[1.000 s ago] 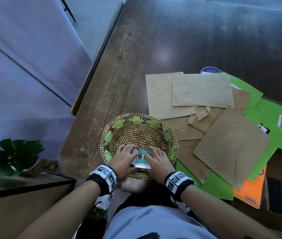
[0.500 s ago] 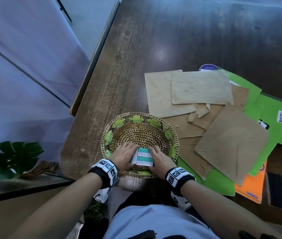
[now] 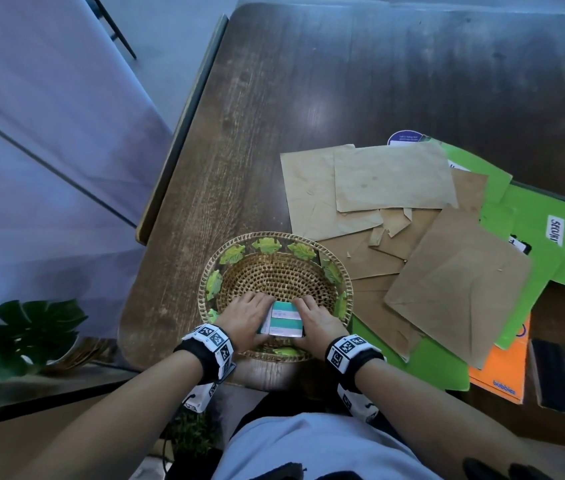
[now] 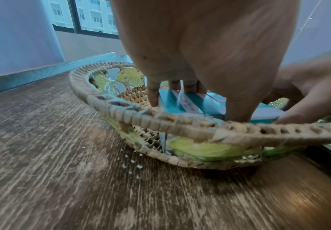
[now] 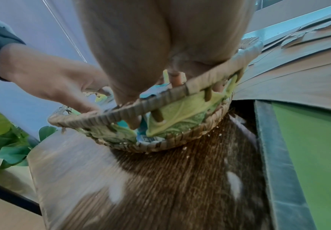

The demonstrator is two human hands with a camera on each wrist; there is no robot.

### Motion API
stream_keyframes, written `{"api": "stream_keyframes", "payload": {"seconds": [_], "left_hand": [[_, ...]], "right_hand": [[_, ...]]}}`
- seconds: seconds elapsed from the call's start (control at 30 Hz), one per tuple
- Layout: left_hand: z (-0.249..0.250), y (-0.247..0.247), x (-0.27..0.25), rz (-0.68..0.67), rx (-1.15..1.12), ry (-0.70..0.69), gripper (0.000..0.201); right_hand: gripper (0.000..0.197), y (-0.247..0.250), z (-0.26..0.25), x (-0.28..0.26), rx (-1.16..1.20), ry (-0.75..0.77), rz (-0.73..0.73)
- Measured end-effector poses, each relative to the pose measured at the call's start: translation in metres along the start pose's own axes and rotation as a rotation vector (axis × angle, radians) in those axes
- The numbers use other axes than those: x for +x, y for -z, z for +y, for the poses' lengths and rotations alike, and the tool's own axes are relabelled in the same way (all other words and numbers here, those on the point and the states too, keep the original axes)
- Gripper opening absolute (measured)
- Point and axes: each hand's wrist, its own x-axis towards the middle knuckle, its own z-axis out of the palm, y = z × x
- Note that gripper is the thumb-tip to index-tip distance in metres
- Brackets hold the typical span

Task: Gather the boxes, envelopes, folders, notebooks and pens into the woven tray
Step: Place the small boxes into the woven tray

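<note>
Both hands clasp the teal boxes (image 3: pixel 285 318) at the near side of the woven tray (image 3: pixel 274 237): left hand (image 3: pixel 246 320) left, right hand (image 3: pixel 317 322) right; envelopes (image 3: pixel 454 292) lie right, nearer the right hand

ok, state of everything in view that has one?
woven tray: on table, holds only the boxes
teal-and-white boxes: inside tray at near side, gripped from both sides
left hand: holds the boxes
right hand: holds the boxes
brown envelopes: spread on table, outside tray
green folders: under envelopes, outside tray
</note>
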Motion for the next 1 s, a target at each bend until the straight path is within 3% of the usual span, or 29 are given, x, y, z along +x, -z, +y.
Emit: {"api": "stream_keyframes", "payload": {"seconds": [0.17, 0.23, 0.43, 0.53, 0.8, 1.0], "left_hand": [[0.010, 0.008, -0.001, -0.049, 0.022, 0.049, 0.092], [0.024, 0.013, -0.001, -0.030, -0.008, 0.045, 0.093], [0.094, 0.046, 0.027, 0.126, -0.169, -0.150, 0.066], [0.140, 0.060, 0.055, 0.146, -0.215, -0.252, 0.057], [0.294, 0.076, 0.137, 0.047, -0.281, -0.429, 0.041], [0.429, 0.058, 0.184, -0.103, -0.264, -0.509, 0.037]], "right_hand": [[0.097, 0.008, 0.005, -0.003, 0.085, 0.008, -0.067], [0.096, 0.015, 0.014, -0.012, 0.188, 0.032, -0.036], [0.037, 0.036, 0.065, -0.049, 0.440, 0.037, 0.355], [0.025, 0.050, 0.101, -0.072, 0.477, 0.002, 0.487], [0.024, 0.078, 0.244, -0.182, 0.507, -0.292, 0.685], [0.024, 0.074, 0.368, -0.274, 0.440, -0.549, 0.676]]}}
